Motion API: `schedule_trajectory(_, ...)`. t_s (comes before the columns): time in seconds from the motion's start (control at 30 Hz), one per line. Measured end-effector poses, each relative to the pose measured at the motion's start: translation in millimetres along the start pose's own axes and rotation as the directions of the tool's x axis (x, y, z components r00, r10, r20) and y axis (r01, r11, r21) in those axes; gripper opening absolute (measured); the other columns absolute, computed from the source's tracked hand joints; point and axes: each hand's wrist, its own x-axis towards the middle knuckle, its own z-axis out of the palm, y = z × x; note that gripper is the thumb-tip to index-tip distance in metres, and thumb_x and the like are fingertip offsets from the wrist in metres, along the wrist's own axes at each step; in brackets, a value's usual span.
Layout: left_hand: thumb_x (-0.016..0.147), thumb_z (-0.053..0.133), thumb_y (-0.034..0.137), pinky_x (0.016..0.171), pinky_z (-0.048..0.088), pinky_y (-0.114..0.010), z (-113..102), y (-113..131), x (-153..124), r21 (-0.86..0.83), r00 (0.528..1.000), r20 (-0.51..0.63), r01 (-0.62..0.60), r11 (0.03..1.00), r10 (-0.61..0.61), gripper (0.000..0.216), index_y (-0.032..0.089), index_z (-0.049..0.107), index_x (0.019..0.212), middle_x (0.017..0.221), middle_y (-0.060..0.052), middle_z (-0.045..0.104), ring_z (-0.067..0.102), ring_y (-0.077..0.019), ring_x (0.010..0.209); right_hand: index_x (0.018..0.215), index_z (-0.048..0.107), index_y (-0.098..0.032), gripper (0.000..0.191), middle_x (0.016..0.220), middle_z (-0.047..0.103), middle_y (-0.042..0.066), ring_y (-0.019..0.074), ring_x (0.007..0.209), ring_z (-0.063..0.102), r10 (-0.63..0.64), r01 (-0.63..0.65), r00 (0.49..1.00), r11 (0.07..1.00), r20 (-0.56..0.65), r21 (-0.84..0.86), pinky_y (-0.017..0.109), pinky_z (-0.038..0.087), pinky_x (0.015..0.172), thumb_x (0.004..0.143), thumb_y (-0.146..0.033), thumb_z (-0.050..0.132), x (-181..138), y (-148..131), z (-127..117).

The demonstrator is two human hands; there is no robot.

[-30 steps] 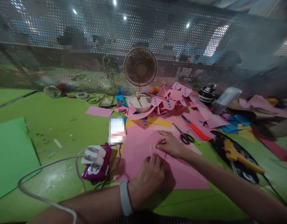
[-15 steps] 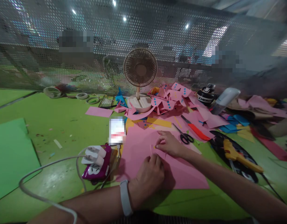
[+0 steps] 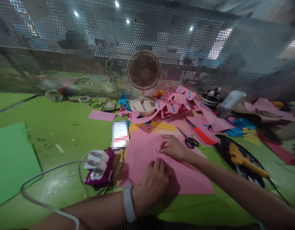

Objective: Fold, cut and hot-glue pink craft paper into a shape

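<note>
A large sheet of pink paper point(image 3: 138, 159) lies flat on the green table beneath both hands. My right hand point(image 3: 173, 148) is closed, thumb and fingertips pinched at a small paper piece point(image 3: 158, 151) with a speck of yellow. Just below it on the sheet, my left hand point(image 3: 155, 175) is closed with its fingers curled under. What those left fingers hold, if anything, is hidden. Black scissors point(image 3: 192, 142) lie beside my right hand, and an orange-red cutter point(image 3: 203, 135) rests farther right.
A purple power strip point(image 3: 99, 174) with plugs and a white cable stands left of the sheet, by a lit phone point(image 3: 120, 135). Behind are a fan point(image 3: 144, 72) and heaped pink paper cut-outs point(image 3: 176, 99). At right, a yellow glue gun point(image 3: 245, 161) lies on a black tray point(image 3: 224, 140).
</note>
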Motion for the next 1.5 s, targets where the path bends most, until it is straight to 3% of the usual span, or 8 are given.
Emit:
schedule_trajectory(0.33,0.091,0.053,0.018,0.063,0.05,-0.035,-3.3,-0.1,1.9,-0.01,0.999,0.045,-0.012,1.0,0.012,0.023,0.003,0.064,0.103,0.098,-0.02,0.065,0.057,-0.0266,0.087,0.095,0.068,-0.02,0.022,0.118,0.065,0.01,0.0253,0.115,0.056,0.023,-0.023,0.998,1.0,-0.064,-0.002,0.04,0.043,0.098,0.081,-0.038,0.063,-5.6,-7.5,-4.4)
schedule_trajectory(0.63,0.091,0.052,0.016,0.061,0.049,-0.034,-0.5,-0.6,0.3,-0.017,1.0,0.01,-0.013,1.0,0.013,0.019,0.004,0.065,0.098,0.092,-0.017,0.065,0.057,-0.0252,0.084,0.138,0.047,-0.013,0.072,0.153,0.031,0.019,0.034,0.144,0.02,0.05,-0.066,0.996,0.972,-0.074,-0.227,0.05,0.018,0.114,0.083,-0.058,0.058,-8.2,-0.2,18.9)
schedule_trajectory(0.73,0.092,0.053,0.017,0.062,0.05,-0.035,-2.1,-1.0,0.4,-0.008,1.0,0.007,-0.01,1.0,0.01,0.02,0.004,0.065,0.099,0.096,-0.019,0.065,0.057,-0.026,0.087,0.131,0.055,-0.016,0.062,0.144,0.046,0.017,0.032,0.139,0.031,0.047,-0.06,0.992,0.991,-0.114,-0.116,0.048,0.025,0.112,0.084,-0.056,0.056,-4.1,0.7,15.2)
schedule_trajectory(0.87,0.092,0.053,0.017,0.062,0.05,-0.034,-3.6,-0.2,-0.1,-0.008,1.0,0.004,0.001,1.0,-0.001,0.021,0.003,0.065,0.103,0.094,-0.018,0.065,0.057,-0.0257,0.086,0.091,0.068,-0.019,0.038,0.109,0.068,0.011,0.0261,0.111,0.058,0.016,0.005,0.975,0.996,-0.221,0.092,0.042,0.042,0.098,0.091,-0.049,0.044,-3.5,-2.6,-4.8)
schedule_trajectory(1.1,0.092,0.051,0.016,0.06,0.048,-0.031,-0.6,0.7,2.0,0.017,1.0,0.012,0.009,1.0,-0.009,0.019,0.004,0.064,0.101,0.092,-0.017,0.064,0.056,-0.0243,0.085,0.066,0.059,-0.02,0.05,0.065,0.06,0.001,0.0153,0.057,0.057,0.216,-0.151,0.934,0.96,-0.283,0.234,0.027,0.046,0.056,0.09,-0.061,0.041,-53.6,4.3,-43.4)
schedule_trajectory(1.23,0.092,0.052,0.016,0.061,0.048,-0.031,-3.0,0.0,3.6,-0.017,0.998,0.066,0.015,1.0,-0.014,0.016,0.006,0.063,0.098,0.093,-0.016,0.064,0.056,-0.0241,0.086,0.06,0.059,-0.021,0.053,0.058,0.058,0.003,0.0179,0.057,0.057,0.314,-0.205,0.875,0.93,-0.369,0.306,0.029,0.046,0.056,0.084,-0.066,0.046,-98.6,32.7,-62.5)
schedule_trajectory(1.37,0.093,0.053,0.017,0.062,0.05,-0.032,-3.6,0.1,3.4,-0.047,0.996,0.084,0.007,0.999,-0.003,0.015,0.008,0.062,0.1,0.094,-0.014,0.063,0.057,-0.0248,0.088,0.097,0.063,-0.025,0.025,0.103,0.069,0.014,0.0268,0.093,0.065,0.359,-0.253,0.813,0.927,-0.458,0.279,0.038,0.049,0.082,0.08,-0.043,0.059,-152.6,93.7,-89.9)
schedule_trajectory(1.5,0.091,0.054,0.014,0.062,0.051,-0.034,0.0,1.9,1.1,0.012,0.999,0.039,0.01,1.0,-0.011,0.015,0.007,0.064,0.1,0.099,-0.018,0.063,0.058,-0.027,0.091,0.112,0.06,-0.025,0.043,0.122,0.061,0.022,0.0327,0.11,0.059,0.372,-0.516,0.766,0.842,-0.524,-0.157,0.045,0.04,0.094,0.07,-0.024,0.06,-209.3,164.9,-108.3)
